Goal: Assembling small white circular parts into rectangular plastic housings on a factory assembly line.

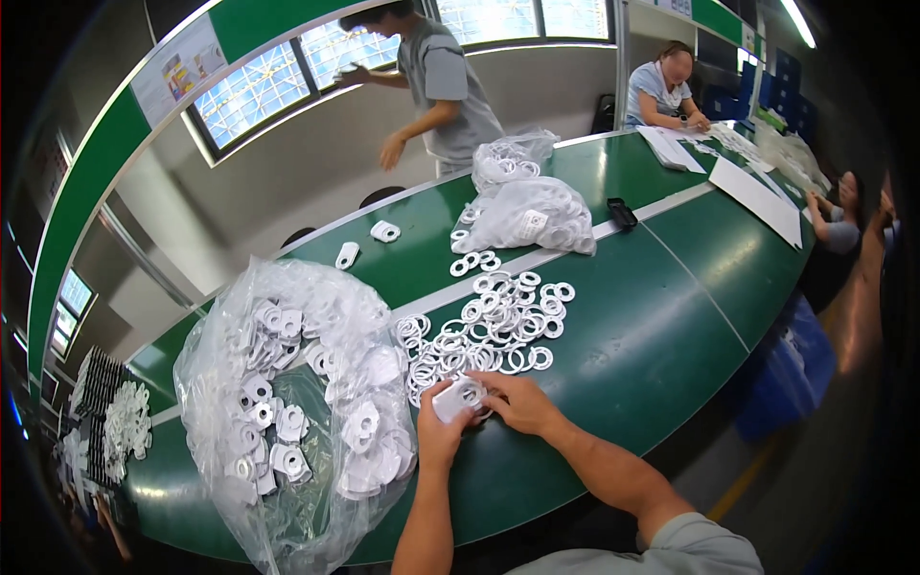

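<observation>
My left hand [441, 429] is closed around a white plastic part [447, 403], a flat rounded plate with a round opening. My right hand [523, 403] pinches at the opening end of that same part; whether a separate ring sits under its fingertips cannot be made out. Just beyond both hands lies a loose heap of white rings [494, 311] on the green table. To the left, a large clear plastic bag [216, 374] lies open, with many similar white plates [289, 460] inside it.
Bags of rings [541, 216] stand farther back, near a small black object [622, 214]. Two loose white parts [385, 231] lie on the far side of the green table [671, 307]. Stacked parts [126, 422] are at far left. A person [446, 86] stands across; others sit at right.
</observation>
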